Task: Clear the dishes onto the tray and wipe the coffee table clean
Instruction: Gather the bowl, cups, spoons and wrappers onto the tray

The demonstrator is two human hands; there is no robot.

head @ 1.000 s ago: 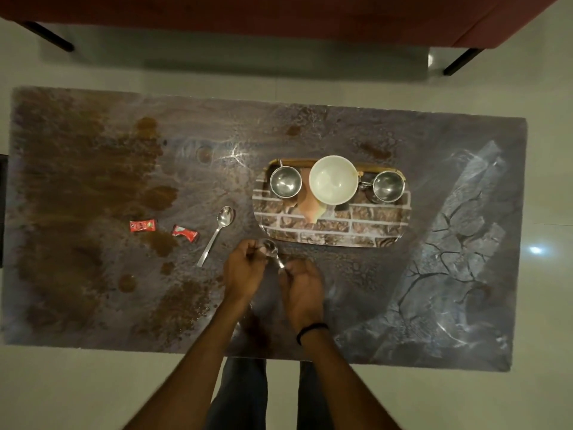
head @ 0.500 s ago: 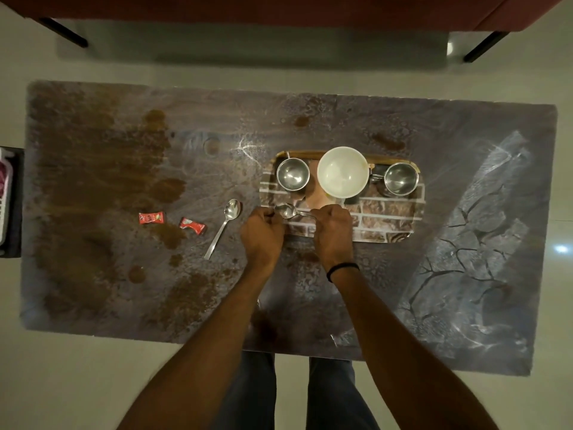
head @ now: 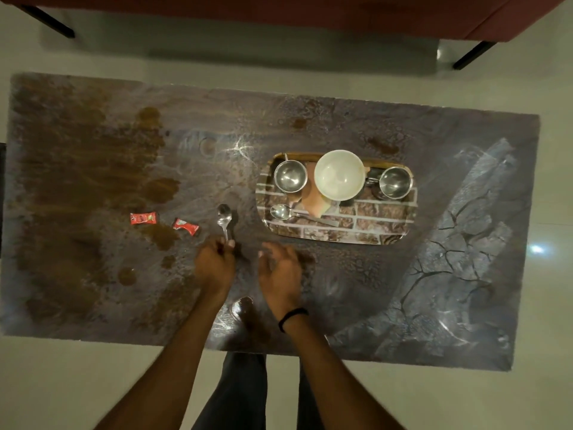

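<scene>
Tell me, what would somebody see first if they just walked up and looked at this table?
Probably the big brown stains spread over the left half of the coffee table. Next, the brick-patterned tray right of the middle, carrying a white bowl between two steel cups plus a spoon. Near the front edge, the left hand grips a second spoon by its handle, beside two red wrappers.

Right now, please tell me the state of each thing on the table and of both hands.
Tray: on the table, loaded.
White bowl: upright on tray, looks empty.
Two steel cups: upright on tray.
Spoon on tray: lying flat.
Second spoon: on table, handle in left hand.
Right hand: open, empty.
Two red wrappers: on table.
Table: brown stains, unwiped.
</scene>
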